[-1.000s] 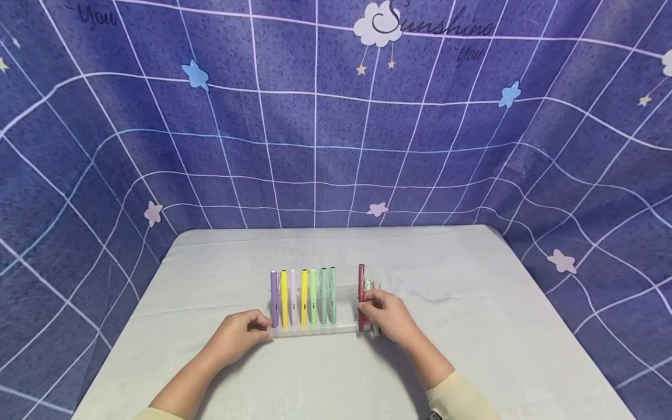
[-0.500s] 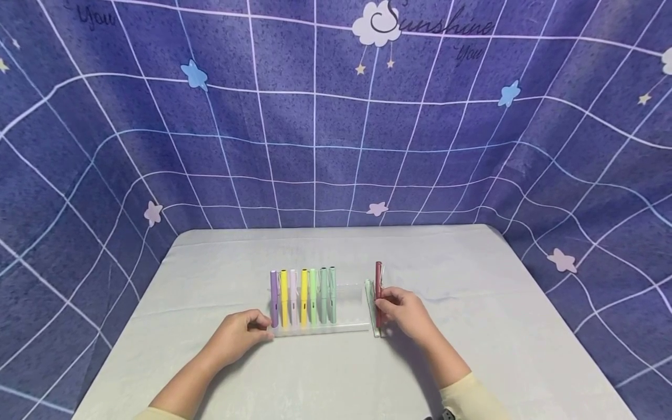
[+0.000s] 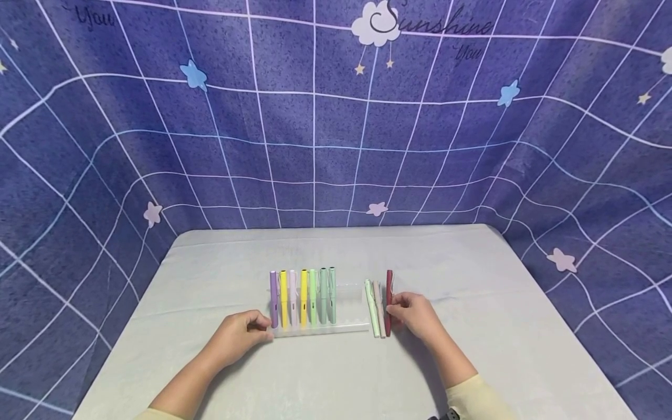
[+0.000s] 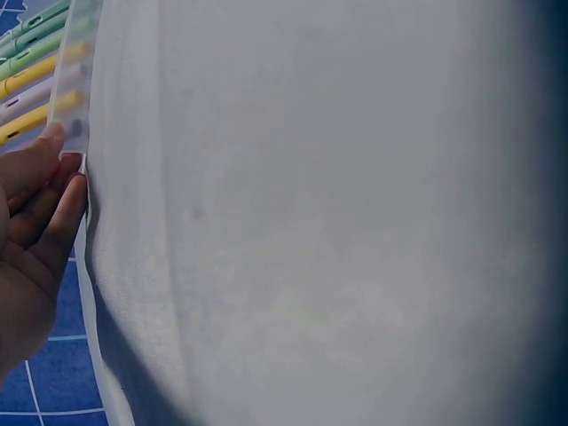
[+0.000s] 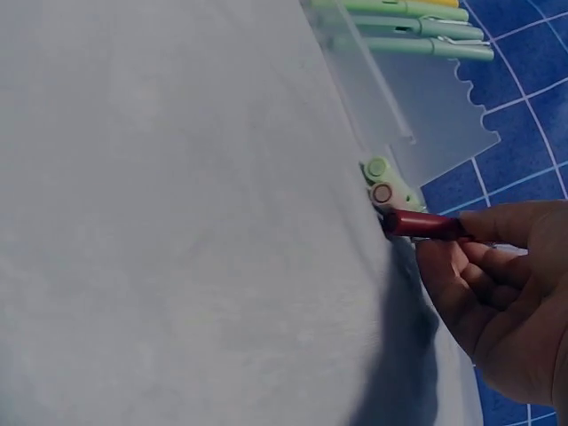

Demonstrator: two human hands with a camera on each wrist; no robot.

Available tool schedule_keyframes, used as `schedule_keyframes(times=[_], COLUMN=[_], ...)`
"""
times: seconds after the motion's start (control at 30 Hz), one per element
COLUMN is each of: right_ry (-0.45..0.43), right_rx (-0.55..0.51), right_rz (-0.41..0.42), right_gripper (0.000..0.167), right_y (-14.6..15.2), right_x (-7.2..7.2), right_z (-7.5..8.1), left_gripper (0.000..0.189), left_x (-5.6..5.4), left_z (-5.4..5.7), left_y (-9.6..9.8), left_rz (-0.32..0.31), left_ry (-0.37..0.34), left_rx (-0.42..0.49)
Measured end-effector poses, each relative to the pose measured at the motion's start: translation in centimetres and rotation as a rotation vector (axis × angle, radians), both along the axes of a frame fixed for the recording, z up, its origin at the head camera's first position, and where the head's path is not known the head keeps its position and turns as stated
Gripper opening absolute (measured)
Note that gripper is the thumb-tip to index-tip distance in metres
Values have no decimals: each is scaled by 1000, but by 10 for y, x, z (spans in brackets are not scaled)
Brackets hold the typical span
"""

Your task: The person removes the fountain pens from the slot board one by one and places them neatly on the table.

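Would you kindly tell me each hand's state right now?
Left hand: holding the end of the clear pen rack.
Right hand: pinching the dark red pen.

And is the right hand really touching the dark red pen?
Touching. The right wrist view shows it: the right hand pinches the dark red pen in its fingers.

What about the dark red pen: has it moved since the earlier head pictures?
Yes, rightward: the dark red pen, held by the right hand, was at the right end of the clear rack and is now beyond it.
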State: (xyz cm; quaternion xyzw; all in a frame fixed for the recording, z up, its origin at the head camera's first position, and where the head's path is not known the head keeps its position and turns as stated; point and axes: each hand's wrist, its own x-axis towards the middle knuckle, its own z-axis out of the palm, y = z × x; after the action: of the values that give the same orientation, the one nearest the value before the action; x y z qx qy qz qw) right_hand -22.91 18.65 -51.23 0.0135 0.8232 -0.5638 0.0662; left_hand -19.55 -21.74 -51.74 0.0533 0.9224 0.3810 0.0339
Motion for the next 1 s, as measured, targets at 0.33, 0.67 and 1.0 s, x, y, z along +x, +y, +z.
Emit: schedule_keyframes(times=[0.33,0.67,1.0], right_ry=[-77,-50,-49], right_rx=[8,103,116], right_rz=[6,-21,-30], right_gripper=[14,10,10], right_y=[-3,-7,-8], right_x=[0,0,-2], right_z=[-10,-10,-9], left_gripper=[16,16,15], left_x=[0,-1,-1], left_z=[-2,-2,0], left_y=[0,0,1], left_rz=[1,8,6], left_ry=[-3,0,1], left_rx=[-1,-6,-4])
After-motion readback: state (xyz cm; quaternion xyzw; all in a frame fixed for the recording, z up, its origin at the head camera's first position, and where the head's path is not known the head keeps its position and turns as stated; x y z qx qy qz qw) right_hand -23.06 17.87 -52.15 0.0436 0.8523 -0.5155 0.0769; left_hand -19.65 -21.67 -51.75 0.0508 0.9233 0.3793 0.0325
